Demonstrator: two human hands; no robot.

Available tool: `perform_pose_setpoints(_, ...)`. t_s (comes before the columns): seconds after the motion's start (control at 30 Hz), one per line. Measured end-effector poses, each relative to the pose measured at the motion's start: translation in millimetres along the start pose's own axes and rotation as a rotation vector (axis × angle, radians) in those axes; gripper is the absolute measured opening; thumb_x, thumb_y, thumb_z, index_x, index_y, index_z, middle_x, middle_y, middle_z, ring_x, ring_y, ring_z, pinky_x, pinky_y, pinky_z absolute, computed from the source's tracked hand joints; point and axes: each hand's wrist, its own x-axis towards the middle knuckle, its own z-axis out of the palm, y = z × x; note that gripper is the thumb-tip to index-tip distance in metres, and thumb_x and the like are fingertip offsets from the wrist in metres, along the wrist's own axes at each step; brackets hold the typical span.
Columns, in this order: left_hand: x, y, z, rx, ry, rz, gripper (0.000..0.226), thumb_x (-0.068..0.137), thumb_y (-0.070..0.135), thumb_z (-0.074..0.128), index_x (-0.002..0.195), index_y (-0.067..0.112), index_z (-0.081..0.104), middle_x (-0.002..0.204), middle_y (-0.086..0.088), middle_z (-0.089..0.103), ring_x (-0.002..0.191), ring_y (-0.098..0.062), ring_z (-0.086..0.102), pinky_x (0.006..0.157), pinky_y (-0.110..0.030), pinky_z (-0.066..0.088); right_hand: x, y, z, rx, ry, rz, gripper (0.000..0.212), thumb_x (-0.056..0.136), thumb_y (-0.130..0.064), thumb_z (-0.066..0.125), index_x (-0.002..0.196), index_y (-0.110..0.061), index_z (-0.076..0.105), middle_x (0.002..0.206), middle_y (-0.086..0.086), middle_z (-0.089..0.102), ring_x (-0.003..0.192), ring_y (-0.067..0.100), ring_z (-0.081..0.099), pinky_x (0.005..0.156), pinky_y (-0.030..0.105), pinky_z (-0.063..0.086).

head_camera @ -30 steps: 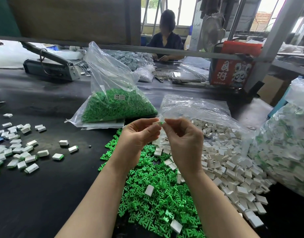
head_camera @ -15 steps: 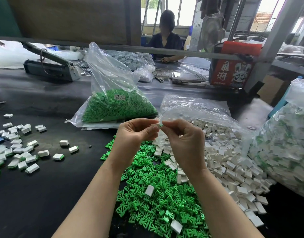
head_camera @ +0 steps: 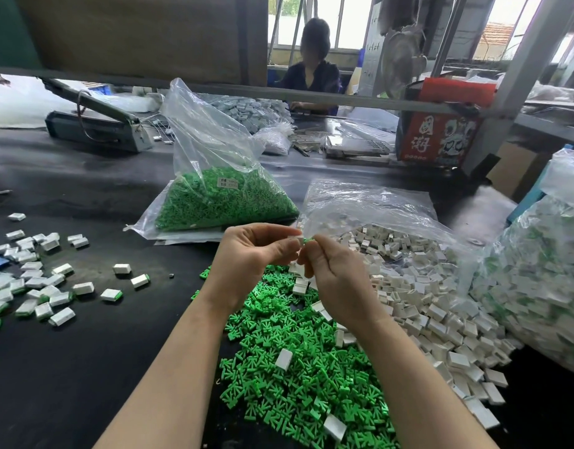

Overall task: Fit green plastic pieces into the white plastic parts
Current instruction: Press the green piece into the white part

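Both hands raised over the desk [head_camera: 84,367], fingertips meeting mid-air. Left hand [head_camera: 250,254] pinches a white part [head_camera: 294,237]; right hand [head_camera: 336,280] pinches a green piece [head_camera: 307,240] at its open end. The two are touching, green tip looks partly in, but how far it's seated I can't tell, fingers cover most of it.

Supply: loose green pile [head_camera: 295,367] directly below the hands, loose white pile [head_camera: 425,303] to the right spilling from a clear bag. Done units [head_camera: 36,286] scattered on the left, well apart. Sealed green bag [head_camera: 221,202] behind.

Risks, imo:
- Green piece goes in skewed → prongs jam or bend. Cause: grip is at the very tip, little control over angle.
- Part slips out of the pinch and drops into the piles below → lost among identical pcs, and a half-seated unit could get mixed w/ raw stock.
- Not pushed fully home → ends up w/ the done units anyway.
- White and green piles overlap at the border, so grabbing the wrong pc next is easy.
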Motion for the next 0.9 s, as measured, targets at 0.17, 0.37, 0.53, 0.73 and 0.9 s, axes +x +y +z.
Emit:
perform_pose_setpoints(0.17, 0, 2, 2, 0.011, -0.012, -0.005, 0.02, 0.068, 0.015, 0.078, 0.087, 0.012, 0.079, 0.083, -0.013, 0.076, 0.072, -0.022, 0.073, 0.069, -0.025, 0.059, -1, 2, -4, 0.072, -0.026, -0.001, 0.032, 0.104, -0.023, 0.045, 0.073, -0.019, 0.052, 0.061, -0.007, 0.051, 0.055, 0.009, 0.044, 0.054, 0.038, 0.038)
perform_pose_setpoints(0.37, 0, 3, -1, 0.071, -0.03, -0.002, 0.019, 0.073, 0.003, 0.075, 0.092, 0.0, 0.075, 0.081, -0.012, 0.076, 0.067, -0.014, 0.07, 0.063, -0.018, 0.055, 0, 1, -9, 0.102, -0.084, -0.027, 0.036, 0.102, -0.019, 0.049, 0.067, -0.026, 0.046, 0.059, -0.009, 0.048, 0.054, 0.003, 0.039, 0.051, 0.025, 0.032)
perform_pose_setpoints(0.53, -1, 4, -6, 0.123, -0.05, 0.003, 0.019, 0.073, 0.001, 0.075, 0.093, 0.0, 0.075, 0.084, -0.017, 0.076, 0.069, -0.017, 0.071, 0.066, -0.019, 0.055, 0, -1, -11, 0.096, -0.131, -0.04, 0.038, 0.101, -0.016, 0.051, 0.064, -0.026, 0.046, 0.057, -0.011, 0.045, 0.054, 0.003, 0.039, 0.052, 0.024, 0.031)
perform_pose_setpoints(0.73, -2, 3, -3, 0.146, -0.057, 0.035, 0.015, 0.078, -0.002, 0.075, 0.092, 0.002, 0.076, 0.081, -0.012, 0.076, 0.069, -0.014, 0.071, 0.066, -0.018, 0.055, -1, -1, -11, 0.124, -0.125, -0.032, 0.036, 0.101, -0.017, 0.051, 0.066, -0.025, 0.048, 0.059, -0.011, 0.046, 0.054, 0.003, 0.039, 0.053, 0.025, 0.032)
perform_pose_setpoints(0.9, -3, 2, 1, 0.058, -0.034, 0.041, 0.019, 0.073, 0.008, 0.076, 0.091, 0.003, 0.076, 0.079, -0.01, 0.076, 0.066, -0.014, 0.07, 0.063, -0.018, 0.054, 0, -3, -12, 0.155, -0.114, -0.028, 0.035, 0.102, -0.021, 0.05, 0.067, -0.028, 0.048, 0.058, -0.012, 0.045, 0.053, 0.003, 0.038, 0.053, 0.029, 0.033)
